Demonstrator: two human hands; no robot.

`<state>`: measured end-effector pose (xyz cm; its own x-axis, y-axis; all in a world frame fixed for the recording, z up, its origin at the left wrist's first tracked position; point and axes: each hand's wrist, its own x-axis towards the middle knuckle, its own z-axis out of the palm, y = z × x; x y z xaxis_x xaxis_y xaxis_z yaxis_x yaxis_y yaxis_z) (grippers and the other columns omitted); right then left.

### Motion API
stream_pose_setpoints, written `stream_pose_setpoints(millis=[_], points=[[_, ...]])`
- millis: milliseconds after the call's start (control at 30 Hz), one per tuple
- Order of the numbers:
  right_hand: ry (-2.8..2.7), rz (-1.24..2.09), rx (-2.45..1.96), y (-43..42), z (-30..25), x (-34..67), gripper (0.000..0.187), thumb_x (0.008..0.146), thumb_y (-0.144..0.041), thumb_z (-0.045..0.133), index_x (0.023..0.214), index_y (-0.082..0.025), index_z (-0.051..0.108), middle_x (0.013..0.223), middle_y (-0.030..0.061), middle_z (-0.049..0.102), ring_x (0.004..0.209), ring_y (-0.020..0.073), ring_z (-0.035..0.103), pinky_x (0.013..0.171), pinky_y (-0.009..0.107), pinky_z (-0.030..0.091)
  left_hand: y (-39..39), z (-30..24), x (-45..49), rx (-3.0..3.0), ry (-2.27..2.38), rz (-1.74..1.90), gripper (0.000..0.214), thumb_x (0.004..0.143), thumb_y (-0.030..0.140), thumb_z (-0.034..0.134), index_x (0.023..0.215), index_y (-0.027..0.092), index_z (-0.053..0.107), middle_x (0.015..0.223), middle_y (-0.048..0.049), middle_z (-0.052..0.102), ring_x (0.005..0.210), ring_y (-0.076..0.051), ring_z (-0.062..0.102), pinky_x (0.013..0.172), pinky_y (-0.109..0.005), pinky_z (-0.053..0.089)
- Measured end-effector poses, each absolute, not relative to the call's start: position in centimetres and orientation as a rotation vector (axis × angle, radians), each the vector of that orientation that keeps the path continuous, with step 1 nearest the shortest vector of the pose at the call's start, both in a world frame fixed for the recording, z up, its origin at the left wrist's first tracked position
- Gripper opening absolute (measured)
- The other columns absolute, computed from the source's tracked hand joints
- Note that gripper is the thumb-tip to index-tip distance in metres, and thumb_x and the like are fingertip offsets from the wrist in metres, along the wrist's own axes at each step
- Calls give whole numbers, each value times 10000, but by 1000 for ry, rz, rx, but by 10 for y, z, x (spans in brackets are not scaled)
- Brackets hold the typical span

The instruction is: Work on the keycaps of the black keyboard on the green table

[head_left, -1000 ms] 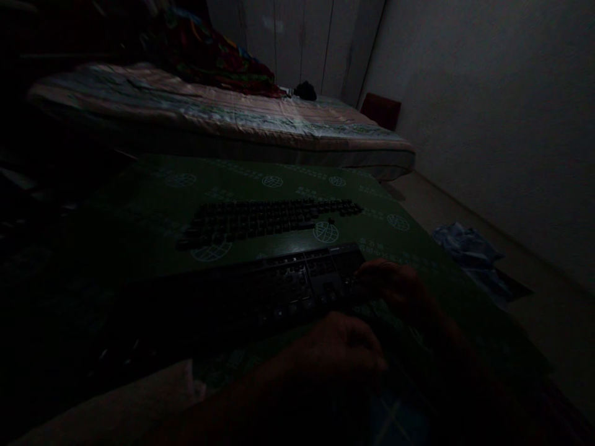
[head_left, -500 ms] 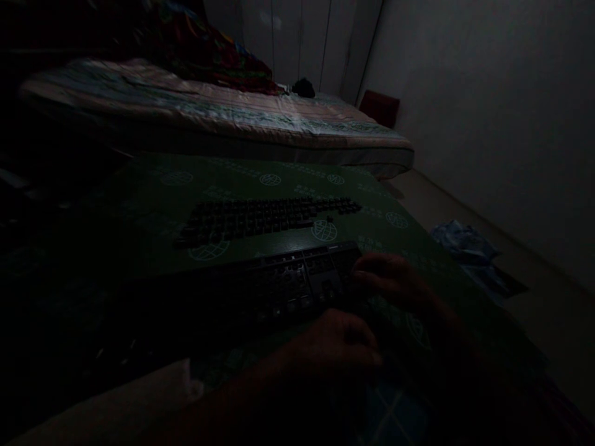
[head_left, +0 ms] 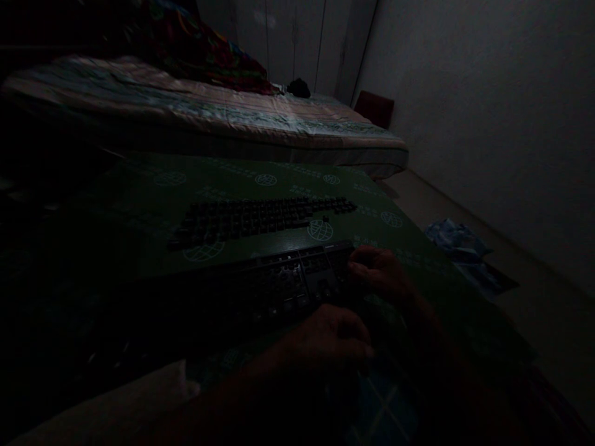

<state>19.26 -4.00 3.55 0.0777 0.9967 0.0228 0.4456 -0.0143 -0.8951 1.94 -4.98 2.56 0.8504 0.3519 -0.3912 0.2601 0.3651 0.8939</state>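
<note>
The scene is very dark. A black keyboard (head_left: pixel 320 282) lies across the green table, with several keys seemingly off its right part. Over the number pad at its right end, my right hand (head_left: pixel 379 269) has its fingers bent and pressed together; what they pinch, if anything, is hidden in shadow. In front of the keyboard's near edge, my left hand (head_left: pixel 330 337) is curled, thumb and fingers closed together, and I cannot make out anything in it. Beyond the keyboard, loose black keycaps (head_left: pixel 251 220) lie in rows, with a small one (head_left: pixel 325 218) apart from them.
The green table (head_left: pixel 372 235) bears printed globe marks. A whitish cloth (head_left: pixel 139 396) lies at the near left. Behind the table stands a bed (head_left: pixel 260 124) with a patterned blanket (head_left: pixel 209 56). Some bluish fabric or plastic (head_left: pixel 458 241) is on the floor at right, near the wall.
The view has shifted slightly, so everything sits a little further left. Both hands stay in nearly the same places by the keyboard, with no visible change in grip.
</note>
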Motion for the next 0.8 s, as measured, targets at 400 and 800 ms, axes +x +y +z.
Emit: stream_pose_setpoints(millis=[400,800], points=[[-1365,899,-1600,-38,37,191,91,638,-244,558,623,-154,555,552,-30,532,491,91,484,456,195,363,-47,24,19,1236,565,101,221,594,325,640,681,128,591,543,26,555,452,-71,449,456,-205,332],[-1375,725,-1621,-40,27,195,65,633,-223,577,626,-165,549,575,-27,539,534,103,504,488,201,388,-29,36,13,1320,839,399,124,605,242,612,648,127,597,538,37,520,491,-73,454,478,-190,333]])
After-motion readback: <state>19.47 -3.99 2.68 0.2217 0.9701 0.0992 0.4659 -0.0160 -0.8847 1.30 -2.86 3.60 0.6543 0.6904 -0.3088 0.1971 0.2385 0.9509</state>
